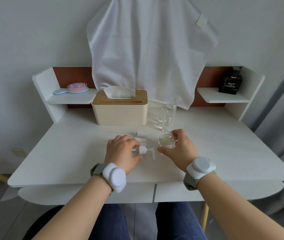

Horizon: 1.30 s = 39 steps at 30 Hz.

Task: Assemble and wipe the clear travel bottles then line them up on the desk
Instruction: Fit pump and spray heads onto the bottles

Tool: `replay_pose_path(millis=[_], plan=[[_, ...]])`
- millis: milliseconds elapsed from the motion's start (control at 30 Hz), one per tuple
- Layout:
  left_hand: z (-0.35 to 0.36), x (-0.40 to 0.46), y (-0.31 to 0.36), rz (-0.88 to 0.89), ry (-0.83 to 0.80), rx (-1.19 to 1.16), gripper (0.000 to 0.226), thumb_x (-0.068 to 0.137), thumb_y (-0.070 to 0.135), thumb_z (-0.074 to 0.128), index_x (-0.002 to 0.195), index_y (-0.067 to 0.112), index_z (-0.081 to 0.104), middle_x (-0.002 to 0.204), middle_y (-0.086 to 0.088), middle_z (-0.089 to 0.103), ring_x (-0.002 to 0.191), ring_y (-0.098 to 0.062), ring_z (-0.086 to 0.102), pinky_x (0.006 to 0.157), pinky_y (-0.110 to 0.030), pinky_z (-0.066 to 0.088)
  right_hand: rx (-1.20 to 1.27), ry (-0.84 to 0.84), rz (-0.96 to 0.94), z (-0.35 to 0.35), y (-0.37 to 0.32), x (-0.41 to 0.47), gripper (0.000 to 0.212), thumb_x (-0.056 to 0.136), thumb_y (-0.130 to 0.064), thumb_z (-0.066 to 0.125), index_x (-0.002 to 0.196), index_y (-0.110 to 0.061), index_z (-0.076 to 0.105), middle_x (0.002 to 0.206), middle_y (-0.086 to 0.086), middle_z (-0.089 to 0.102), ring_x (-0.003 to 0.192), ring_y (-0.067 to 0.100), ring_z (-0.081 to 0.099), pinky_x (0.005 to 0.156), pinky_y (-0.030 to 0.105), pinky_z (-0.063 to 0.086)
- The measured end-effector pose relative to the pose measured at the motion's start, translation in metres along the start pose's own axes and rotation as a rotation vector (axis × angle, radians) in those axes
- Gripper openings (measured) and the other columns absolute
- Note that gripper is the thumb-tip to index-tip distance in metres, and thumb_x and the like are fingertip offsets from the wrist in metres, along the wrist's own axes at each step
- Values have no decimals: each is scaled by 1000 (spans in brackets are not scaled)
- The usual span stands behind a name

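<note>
Just below the centre of the frame, the right hand point(179, 149) curls its fingers and thumb around a small clear bottle point(166, 142) standing upright on the white desk point(68, 153), its threaded neck open and uncapped. To its left, the left hand point(123, 151) pinches a white pump head point(143, 151) lying on its side, spout pointing right. More white caps point(142, 134) lie just above it, and other clear bottles point(168, 115) stand higher up, beside the tissue box point(119, 110). To fit the pump well, I would hold the bottle steady and upright, guide the pump's stem straight into the neck, then turn gently so the threads seat squarely without spilling.
</note>
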State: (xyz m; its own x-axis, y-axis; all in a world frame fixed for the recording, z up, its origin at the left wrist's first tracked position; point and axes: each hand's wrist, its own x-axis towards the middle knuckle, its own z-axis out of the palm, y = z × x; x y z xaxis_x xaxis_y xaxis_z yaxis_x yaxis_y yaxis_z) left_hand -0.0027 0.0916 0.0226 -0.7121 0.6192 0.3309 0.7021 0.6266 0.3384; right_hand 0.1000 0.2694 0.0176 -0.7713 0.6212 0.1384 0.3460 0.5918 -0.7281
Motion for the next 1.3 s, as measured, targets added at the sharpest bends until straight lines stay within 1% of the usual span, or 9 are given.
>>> replay_pose_path(millis=[167, 333, 433, 533, 667, 767, 933, 1067, 1300], plan=[[3, 5, 2, 1, -33, 40, 24, 74, 44, 70, 95, 34, 67, 97, 13, 59, 100, -15, 50, 75, -26, 21, 58, 7, -22, -5, -2, -3, 95, 69, -45, 83, 145, -21, 31, 133, -3, 48, 117, 15, 50, 93, 26, 42], [2, 4, 0, 4, -31, 64, 24, 77, 49, 67, 96, 35, 65, 98, 15, 57, 101, -12, 49, 76, -25, 17, 216, 91, -108, -22, -7, -4, 92, 73, -40, 82, 147, -21, 30, 134, -8, 45, 116, 7, 47, 95, 24, 45], [-6, 2, 2, -5, 43, 38, 24, 77, 49, 67, 96, 35, 65, 96, 15, 58, 101, -12, 51, 78, -25, 17, 308, 139, -124, -35, -13, 1, 74, 80, -39, 76, 141, -19, 39, 131, -8, 50, 115, 7, 50, 91, 20, 45], [-19, 3, 8, -10, 150, -49, 23, 76, 47, 71, 93, 33, 66, 92, 16, 57, 95, -11, 52, 77, -26, 18, 403, 199, -112, -50, -21, 7, 39, 88, -37, 67, 122, -21, 58, 117, -9, 63, 107, 7, 59, 82, 13, 45], [-33, 7, 23, -32, 276, -260, 22, 73, 41, 77, 89, 29, 67, 88, 15, 59, 87, -8, 54, 82, -26, 24, 571, 124, -104, -63, -32, 9, 8, 88, -32, 69, 94, -28, 70, 88, -9, 74, 85, 6, 67, 85, 29, 56], [-36, 10, 39, -38, 328, -353, 22, 72, 40, 78, 88, 29, 66, 87, 15, 61, 84, -7, 55, 88, -30, 31, 650, 13, -129, -62, -41, 7, 14, 85, -30, 72, 96, -22, 72, 88, -1, 75, 86, 18, 69, 84, 33, 57], [-31, 14, 58, -94, 360, -480, 23, 73, 41, 79, 87, 28, 66, 85, 13, 63, 81, -6, 56, 91, -44, 42, 694, -132, -112, -55, -48, 3, 33, 79, -31, 79, 106, -17, 67, 88, 0, 75, 83, 11, 70, 80, 30, 55], [-25, 15, 64, -146, 327, -600, 23, 74, 40, 78, 89, 27, 67, 87, 13, 64, 83, 1, 56, 89, -44, 46, 703, -150, -115, -55, -47, 2, 35, 79, -28, 80, 108, -16, 66, 94, 1, 75, 89, 15, 71, 81, 27, 55], [-21, 23, 72, -103, 345, -530, 23, 70, 43, 80, 83, 33, 64, 82, 18, 63, 84, -2, 58, 91, -44, 44, 742, -146, -142, -58, -44, 6, 30, 79, -8, 78, 105, -15, 65, 92, 4, 76, 88, 20, 72, 83, 34, 57]])
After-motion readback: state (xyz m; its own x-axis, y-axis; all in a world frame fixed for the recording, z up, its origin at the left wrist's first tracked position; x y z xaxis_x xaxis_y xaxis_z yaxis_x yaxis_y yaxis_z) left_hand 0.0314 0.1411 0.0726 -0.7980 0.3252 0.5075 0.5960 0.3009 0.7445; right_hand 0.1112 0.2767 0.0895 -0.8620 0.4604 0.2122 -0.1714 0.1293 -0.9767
